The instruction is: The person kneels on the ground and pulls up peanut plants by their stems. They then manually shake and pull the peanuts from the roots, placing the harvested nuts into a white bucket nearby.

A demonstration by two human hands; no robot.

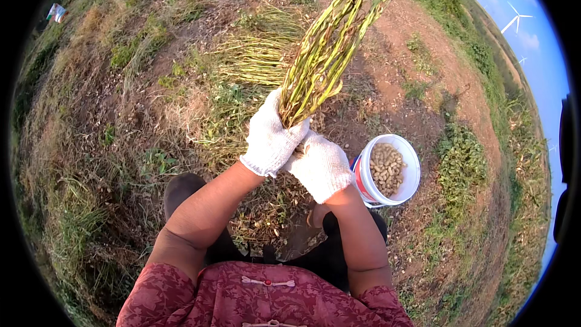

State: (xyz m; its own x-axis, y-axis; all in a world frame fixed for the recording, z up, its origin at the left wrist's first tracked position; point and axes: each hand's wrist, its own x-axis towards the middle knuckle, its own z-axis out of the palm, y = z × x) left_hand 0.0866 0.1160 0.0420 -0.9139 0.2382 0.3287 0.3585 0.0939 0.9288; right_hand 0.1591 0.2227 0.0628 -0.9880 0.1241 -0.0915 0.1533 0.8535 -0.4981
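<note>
A bundle of peanut plants (324,50), with long yellow-green stems, rises from my hands toward the top of the view. My left hand (274,138), in a white knit glove, is closed around the lower stems. Just below and to the right, my right hand (320,163), gloved alike, presses against the left and curls over the bundle's lower end. A little brown plant matter shows between the gloves; the rest there is hidden. Right of my right hand, a white plastic bucket (412,163) holds a heap of unshelled peanuts (386,168).
Beyond my left hand, pulled plants (258,59) lie in a row on the soil. My shoe (181,190) rests among dry stalks, left of my forearms. Leafy weeds (460,163) grow right of the bucket. A white bag (56,12) lies far off at upper left.
</note>
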